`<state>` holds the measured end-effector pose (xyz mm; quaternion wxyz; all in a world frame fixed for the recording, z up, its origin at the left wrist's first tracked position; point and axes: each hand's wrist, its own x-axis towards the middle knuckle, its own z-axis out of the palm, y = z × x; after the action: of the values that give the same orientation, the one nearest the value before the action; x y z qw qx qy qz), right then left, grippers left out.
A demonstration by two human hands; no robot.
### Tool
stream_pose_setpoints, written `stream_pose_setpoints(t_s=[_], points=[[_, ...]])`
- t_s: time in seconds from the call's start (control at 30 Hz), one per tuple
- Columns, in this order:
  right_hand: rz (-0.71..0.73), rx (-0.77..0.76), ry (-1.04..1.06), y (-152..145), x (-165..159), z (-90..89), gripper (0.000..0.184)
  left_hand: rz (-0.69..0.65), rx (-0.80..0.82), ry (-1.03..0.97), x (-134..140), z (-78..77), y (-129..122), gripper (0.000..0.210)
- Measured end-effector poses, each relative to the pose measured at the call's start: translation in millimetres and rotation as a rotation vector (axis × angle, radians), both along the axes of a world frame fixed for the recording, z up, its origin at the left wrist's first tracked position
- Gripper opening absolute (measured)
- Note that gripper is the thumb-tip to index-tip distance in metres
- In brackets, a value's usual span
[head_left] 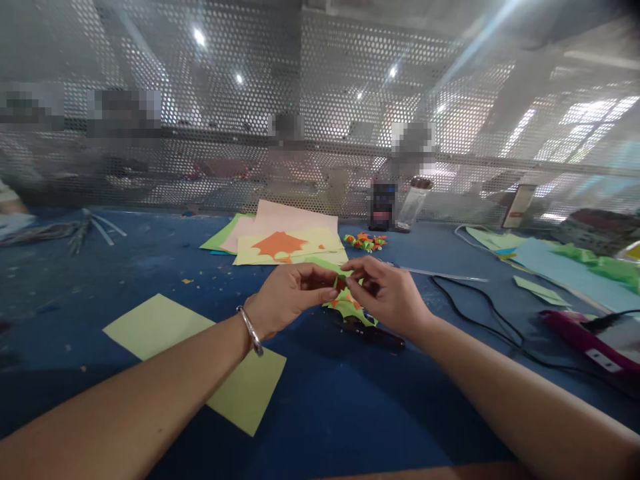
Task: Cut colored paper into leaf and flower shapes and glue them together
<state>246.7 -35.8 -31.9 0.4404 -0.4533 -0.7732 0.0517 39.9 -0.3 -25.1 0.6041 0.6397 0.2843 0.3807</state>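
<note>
My left hand (290, 297), with a silver bracelet (250, 331) at its wrist, pinches a small green and dark red piece of paper (341, 283) between thumb and fingers. Facing it, my right hand (387, 293) has its fingertips closed on the same piece; its exact shape is partly hidden by the fingers. Just below the hands lie green and orange paper cuttings (350, 310) with scalloped edges. A dark, long-handled object (390, 339), perhaps scissors, rests under them, partly covered.
A paper stack (290, 220) with an orange cutout lies behind my hands, beside small orange-green paper pieces (366, 241). Pale green sheets (250, 393) lie under my left forearm. A black cable (475, 317) and a magenta power strip (590, 340) are right. A perforated screen (300, 80) stands behind.
</note>
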Motion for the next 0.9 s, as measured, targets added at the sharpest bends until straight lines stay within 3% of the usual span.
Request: stream_pose_setpoints(t_s=[0.27, 0.63, 0.9], points=[[0.034, 0.096, -0.093, -1.0, 0.7, 2.4, 0.006, 0.012, -0.079, -0.049, 0.1, 1.4, 0.0, 0.028], [0.074, 0.086, -0.126, -1.0, 1.1, 2.3, 0.006, 0.02, -0.083, -0.055, -1.1, -1.8, 1.3, 0.029], [0.122, 0.112, -0.165, 0.0, 1.6, 3.3, 0.007, 0.033, -0.176, -0.086, -1.6, 0.1, 1.6, 0.027]])
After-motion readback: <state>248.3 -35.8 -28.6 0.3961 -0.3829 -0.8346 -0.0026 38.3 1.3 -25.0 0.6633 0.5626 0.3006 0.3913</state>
